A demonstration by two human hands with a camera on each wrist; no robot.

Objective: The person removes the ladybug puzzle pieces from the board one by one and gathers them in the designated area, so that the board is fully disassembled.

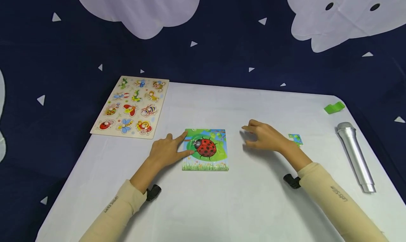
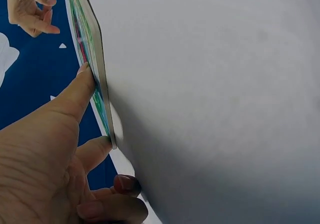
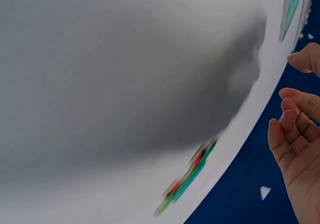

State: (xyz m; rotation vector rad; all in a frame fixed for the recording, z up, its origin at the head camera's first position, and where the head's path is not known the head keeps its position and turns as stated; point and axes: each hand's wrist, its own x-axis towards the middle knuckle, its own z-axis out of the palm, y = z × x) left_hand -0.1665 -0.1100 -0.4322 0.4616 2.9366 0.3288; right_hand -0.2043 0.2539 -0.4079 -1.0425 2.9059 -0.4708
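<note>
A square ladybug jigsaw puzzle [image 1: 206, 164] lies flat on the white table, its piece seams faintly visible. My left hand [image 1: 165, 150] rests at the puzzle's left side. Its thumb touches the picture and its index finger the upper left corner; in the left wrist view the other fingers are bent beside the puzzle's edge. To the right of the puzzle, my right hand [image 1: 264, 135] hovers with loosely bent fingers and holds nothing. Behind its wrist lies loose blue-green puzzle material [image 1: 295, 138], partly hidden; the right wrist view shows it blurred, with red parts [image 3: 185, 179].
At the back left lies a wooden insect peg puzzle board [image 1: 130, 108]. A silver microphone [image 1: 355, 157] lies along the right side, with a curled green strip [image 1: 334, 107] behind it. A dark blue cloth with white clouds [image 1: 222, 34] hangs beyond the table.
</note>
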